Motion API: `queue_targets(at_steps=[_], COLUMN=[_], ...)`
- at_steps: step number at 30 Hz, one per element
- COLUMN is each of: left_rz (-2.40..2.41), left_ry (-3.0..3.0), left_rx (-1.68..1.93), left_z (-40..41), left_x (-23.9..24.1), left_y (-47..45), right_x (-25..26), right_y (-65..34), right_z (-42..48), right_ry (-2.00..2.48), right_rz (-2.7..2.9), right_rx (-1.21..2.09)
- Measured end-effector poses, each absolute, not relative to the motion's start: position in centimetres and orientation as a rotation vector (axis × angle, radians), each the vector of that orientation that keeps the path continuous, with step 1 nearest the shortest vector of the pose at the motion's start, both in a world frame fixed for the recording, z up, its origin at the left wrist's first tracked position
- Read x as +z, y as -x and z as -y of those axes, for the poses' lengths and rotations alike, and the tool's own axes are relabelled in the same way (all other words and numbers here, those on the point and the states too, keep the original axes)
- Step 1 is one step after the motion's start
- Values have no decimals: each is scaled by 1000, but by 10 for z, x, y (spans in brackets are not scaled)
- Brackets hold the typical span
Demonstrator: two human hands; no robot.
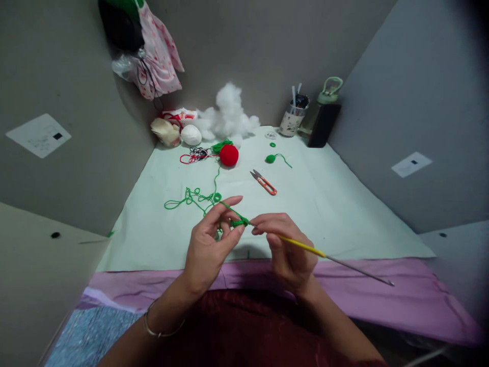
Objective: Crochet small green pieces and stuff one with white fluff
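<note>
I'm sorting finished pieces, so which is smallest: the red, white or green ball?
The green ball, just beyond the scissors; the red ball and white ball both look clearly larger.

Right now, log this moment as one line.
left hand: pinching green crochet piece | right hand: holding yellow-handled hook at piece | orange snips: beyond hands | red ball: farther back

Left hand [212,242]: index finger extended, thumb and a second finger pinching below it. Right hand [292,247], just beside: fingers bent, index finger leading toward the left, thumb beneath. Bare forearms [336,316] angle up behind, converging.
</note>
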State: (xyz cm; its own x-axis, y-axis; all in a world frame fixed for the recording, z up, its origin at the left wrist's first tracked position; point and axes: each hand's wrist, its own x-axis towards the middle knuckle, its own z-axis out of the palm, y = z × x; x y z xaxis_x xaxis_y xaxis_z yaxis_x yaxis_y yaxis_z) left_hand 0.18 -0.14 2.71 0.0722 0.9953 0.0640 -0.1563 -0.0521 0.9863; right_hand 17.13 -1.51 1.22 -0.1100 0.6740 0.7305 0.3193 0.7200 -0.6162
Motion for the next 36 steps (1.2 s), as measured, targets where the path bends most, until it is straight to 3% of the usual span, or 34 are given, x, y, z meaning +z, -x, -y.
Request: queue_targets(at_steps=[3, 9, 17, 27, 36], left_rz=[-1023, -941, -924, -1041, -793], left_ry=[-1173, -1011, -1045, -1168, -843], left_rx=[1292, 1305, 1286, 1268, 1156], left_z=[3, -2, -5, -2, -3], left_x=[26, 18, 17, 24, 22], left_y=[-3, -2, 0, 3, -1], right_x=[14, 6, 13, 13, 2], right_y=[-171, -168, -169, -168, -163], right_z=[15, 18, 9, 9, 14], right_ry=[792, 830, 775, 744, 798], right_rz=[1706, 1889, 1644, 1632, 1889], right_rx=[360, 4, 424, 466, -129])
